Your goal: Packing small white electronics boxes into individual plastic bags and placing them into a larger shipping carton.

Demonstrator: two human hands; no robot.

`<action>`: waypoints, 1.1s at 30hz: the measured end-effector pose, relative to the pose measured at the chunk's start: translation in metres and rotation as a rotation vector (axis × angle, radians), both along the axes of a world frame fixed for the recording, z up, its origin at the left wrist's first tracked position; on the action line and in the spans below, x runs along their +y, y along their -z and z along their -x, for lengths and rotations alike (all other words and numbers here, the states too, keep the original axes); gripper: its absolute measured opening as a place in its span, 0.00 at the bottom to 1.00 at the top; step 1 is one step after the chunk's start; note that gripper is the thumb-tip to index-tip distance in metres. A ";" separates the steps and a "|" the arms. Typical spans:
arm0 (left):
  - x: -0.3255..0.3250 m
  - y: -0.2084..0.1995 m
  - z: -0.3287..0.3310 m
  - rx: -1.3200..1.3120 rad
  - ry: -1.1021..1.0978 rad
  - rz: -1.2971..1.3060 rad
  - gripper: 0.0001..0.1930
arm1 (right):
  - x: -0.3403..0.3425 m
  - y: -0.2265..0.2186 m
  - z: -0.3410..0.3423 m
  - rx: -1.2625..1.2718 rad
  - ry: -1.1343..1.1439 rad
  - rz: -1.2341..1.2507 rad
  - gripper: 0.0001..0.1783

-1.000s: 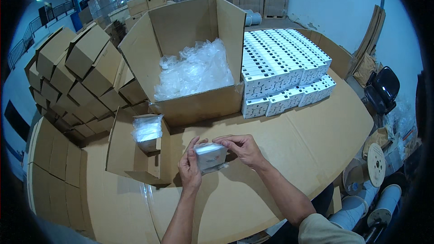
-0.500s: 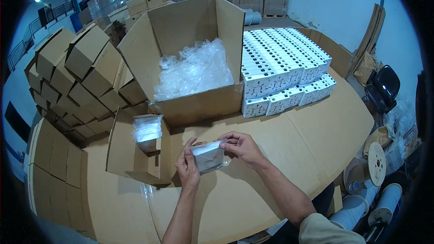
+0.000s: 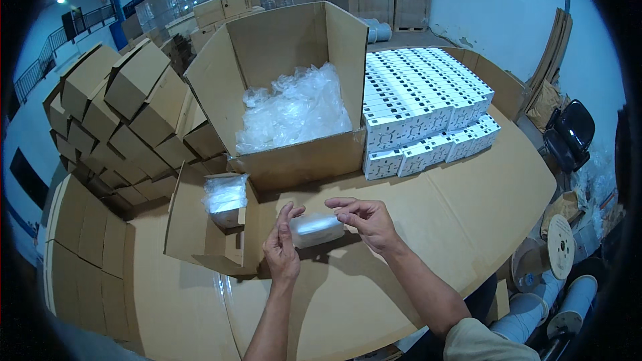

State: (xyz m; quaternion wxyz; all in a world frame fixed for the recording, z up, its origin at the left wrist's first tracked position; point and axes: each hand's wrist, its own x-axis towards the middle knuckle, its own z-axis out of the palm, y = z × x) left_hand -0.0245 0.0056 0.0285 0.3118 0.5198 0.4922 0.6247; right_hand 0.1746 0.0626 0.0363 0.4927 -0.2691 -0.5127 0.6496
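Above matte cardboard [image 3: 461, 227], our left hand [image 3: 282, 251] clasps the left end of a glossy, film-wrapped block [image 3: 316, 230]; our right hand [image 3: 372, 226] pinches its right corner. Its long axis runs left to right.

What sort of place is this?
Probably a warehouse or packing area: brown cartons are piled at the left, rows of small white boxes stand on the cardboard-covered surface, and a large open box holds crumpled clear plastic.
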 end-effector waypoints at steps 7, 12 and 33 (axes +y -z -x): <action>0.013 0.027 -0.006 -0.488 0.126 0.015 0.29 | -0.003 -0.006 0.011 0.010 -0.007 0.021 0.20; 0.015 0.020 0.000 -0.616 0.259 0.047 0.31 | 0.005 0.012 0.008 -0.266 -0.047 -0.095 0.28; 0.007 0.007 0.007 -0.338 0.236 0.303 0.06 | 0.003 0.010 -0.004 -0.265 -0.019 -0.158 0.06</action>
